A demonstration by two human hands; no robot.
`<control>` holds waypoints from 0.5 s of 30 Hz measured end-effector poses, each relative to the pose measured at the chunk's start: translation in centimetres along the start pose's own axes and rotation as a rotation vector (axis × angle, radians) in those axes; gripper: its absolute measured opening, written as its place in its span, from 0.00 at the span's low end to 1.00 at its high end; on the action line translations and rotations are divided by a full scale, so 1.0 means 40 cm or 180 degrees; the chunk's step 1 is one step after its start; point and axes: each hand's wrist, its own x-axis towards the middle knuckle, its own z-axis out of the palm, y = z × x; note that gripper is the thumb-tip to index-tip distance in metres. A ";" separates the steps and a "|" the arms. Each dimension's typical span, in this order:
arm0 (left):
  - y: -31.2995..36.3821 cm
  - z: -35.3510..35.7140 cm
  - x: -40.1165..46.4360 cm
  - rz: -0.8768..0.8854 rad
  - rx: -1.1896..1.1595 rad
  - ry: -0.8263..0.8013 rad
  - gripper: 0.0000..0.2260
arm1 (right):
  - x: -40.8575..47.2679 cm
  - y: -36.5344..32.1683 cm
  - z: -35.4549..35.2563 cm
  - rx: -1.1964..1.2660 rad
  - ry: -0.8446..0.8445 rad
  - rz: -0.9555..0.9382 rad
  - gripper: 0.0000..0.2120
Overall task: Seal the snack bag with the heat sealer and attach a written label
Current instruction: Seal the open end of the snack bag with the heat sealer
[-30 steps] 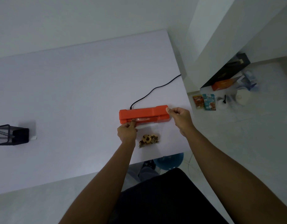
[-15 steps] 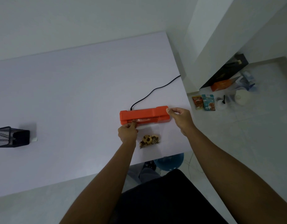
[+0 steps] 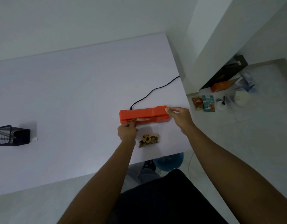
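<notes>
While the left hand (image 3: 127,132) pinches the mouth of the snack bag (image 3: 149,134) in the sealer (image 3: 143,114) slot, as before, the right hand (image 3: 180,118) grips its end — nothing has shifted, so sealing is likely under way on the table (image 3: 75,102). No writing is readable.

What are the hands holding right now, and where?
Left hand pinches the snack bag at its top-left edge, fed into the heat sealer. Right hand grips the sealer's right end.
</notes>
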 end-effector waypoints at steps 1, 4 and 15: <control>0.001 0.000 -0.001 0.0000 -0.0004 -0.0004 0.12 | 0.002 0.001 -0.001 -0.0011 -0.0001 -0.0007 0.20; 0.005 -0.001 -0.006 -0.0006 0.0000 -0.0003 0.12 | 0.006 -0.002 -0.002 -0.0076 0.0019 -0.0036 0.20; 0.028 -0.003 -0.016 -0.0089 -0.0005 0.0053 0.11 | -0.143 -0.175 0.043 -0.0135 0.0234 -0.1764 0.14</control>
